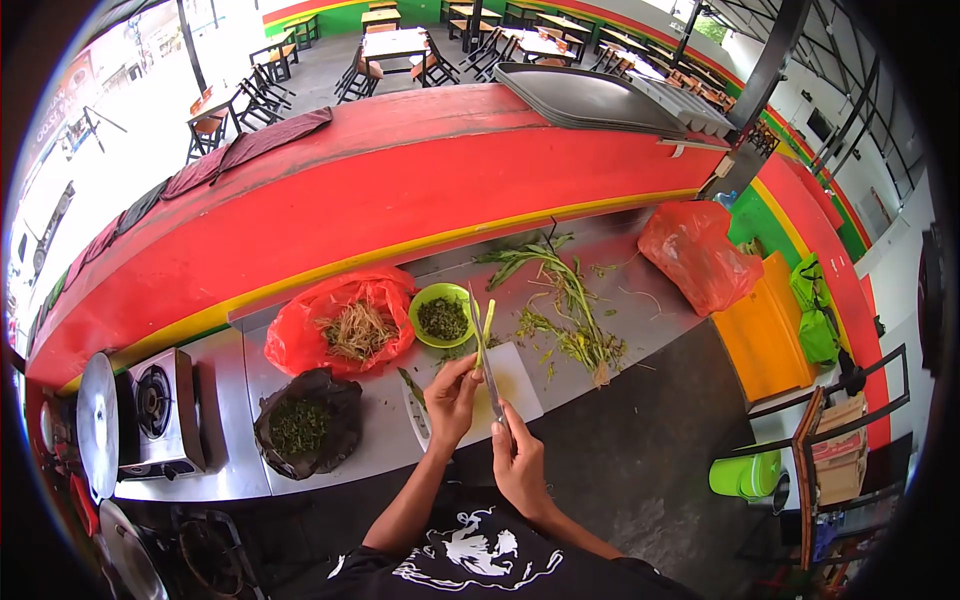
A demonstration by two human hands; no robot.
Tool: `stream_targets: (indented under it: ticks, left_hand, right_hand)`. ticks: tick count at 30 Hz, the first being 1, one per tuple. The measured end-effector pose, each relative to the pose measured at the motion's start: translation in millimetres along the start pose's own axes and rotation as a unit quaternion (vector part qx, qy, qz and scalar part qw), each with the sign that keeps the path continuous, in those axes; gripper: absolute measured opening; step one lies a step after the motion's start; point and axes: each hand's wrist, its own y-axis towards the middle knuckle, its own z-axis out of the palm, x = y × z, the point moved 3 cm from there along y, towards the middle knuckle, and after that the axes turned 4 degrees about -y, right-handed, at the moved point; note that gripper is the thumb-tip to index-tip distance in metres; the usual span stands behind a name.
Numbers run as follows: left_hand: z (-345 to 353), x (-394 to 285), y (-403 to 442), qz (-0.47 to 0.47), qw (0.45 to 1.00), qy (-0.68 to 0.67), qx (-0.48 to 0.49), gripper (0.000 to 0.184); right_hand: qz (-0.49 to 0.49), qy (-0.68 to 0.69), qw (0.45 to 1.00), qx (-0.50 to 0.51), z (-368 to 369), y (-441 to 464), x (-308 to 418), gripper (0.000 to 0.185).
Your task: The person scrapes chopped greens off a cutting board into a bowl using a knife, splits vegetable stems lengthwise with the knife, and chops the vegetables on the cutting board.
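Note:
Over the white cutting board (522, 385), my left hand (452, 402) pinches a pale green stalk (488, 322) that points up and away from me. My right hand (520, 468) grips a knife (490, 378) by its handle, the blade lying alongside the stalk. Whether the edge touches the stalk is hard to tell. Just beyond the board stands a lime-green bowl (414, 318) of chopped greens (443, 319). Long leafy stalks (572, 300) are spread on the steel counter to the right. A dark green leafy piece (411, 387) lies at the board's left side.
A red plastic bag (285, 335) holds stringy, straw-coloured trimmings (358, 330). Nearer me, a black bag (347, 425) holds chopped greens. At far left is a gas stove (178, 440); another red bag (695, 255) sits right. A red wall (400, 200) runs along the counter's back.

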Motion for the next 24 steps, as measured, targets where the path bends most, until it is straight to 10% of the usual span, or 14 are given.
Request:
stream_targets:
  ticks: [24]
  left_hand:
    - [-5,18,-6,-0.115,0.990,-0.072,-0.047,0.022]
  right_hand:
    - [-0.005,0.000,1.000,-0.012,2,-1,-7,0.040]
